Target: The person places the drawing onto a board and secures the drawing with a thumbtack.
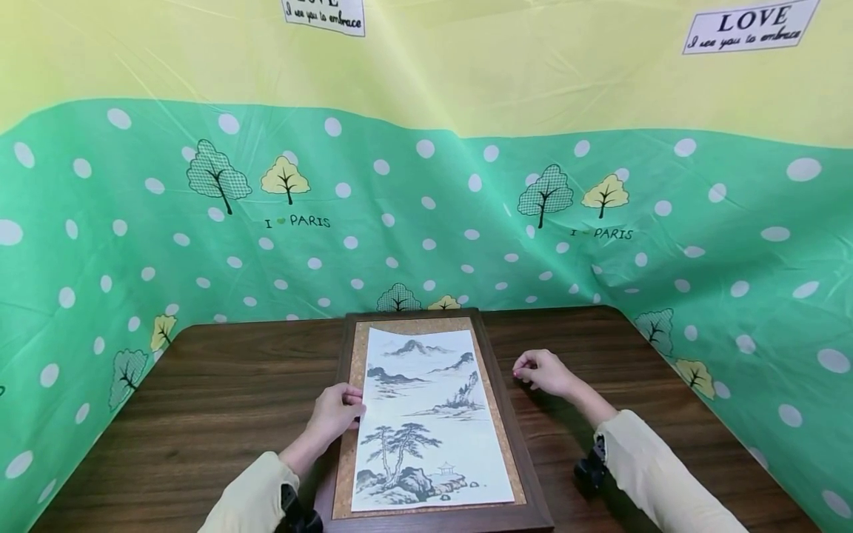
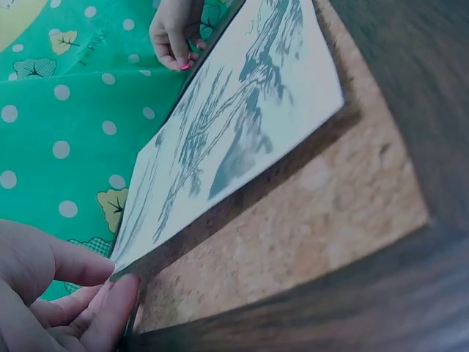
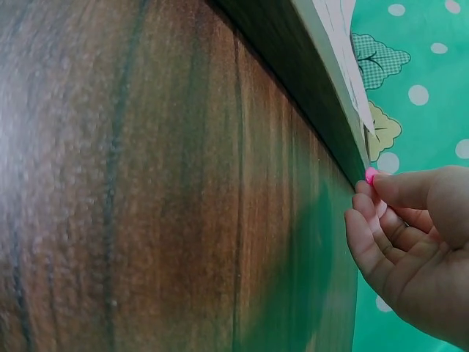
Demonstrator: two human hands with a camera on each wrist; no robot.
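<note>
A sheet of paper printed with an ink landscape (image 1: 426, 400) lies over a framed cork board (image 1: 508, 451). My left hand (image 1: 336, 411) is at the sheet's left edge, pinching it between thumb and fingers; the left wrist view shows this edge lifted off the cork (image 2: 315, 198). To the right of the frame, my right hand (image 1: 546, 372) is raised over the table. Its thumb and forefinger pinch a small pink push pin (image 3: 371, 176), of which just the bright head shows.
The board's dark wooden frame (image 1: 503, 392) rests on a brown wood-grain table (image 1: 220, 400). Behind and at both sides hangs a green and yellow cloth (image 1: 426, 222) with white dots and trees. Dark wrist cameras (image 1: 589, 470) sit at the sleeves.
</note>
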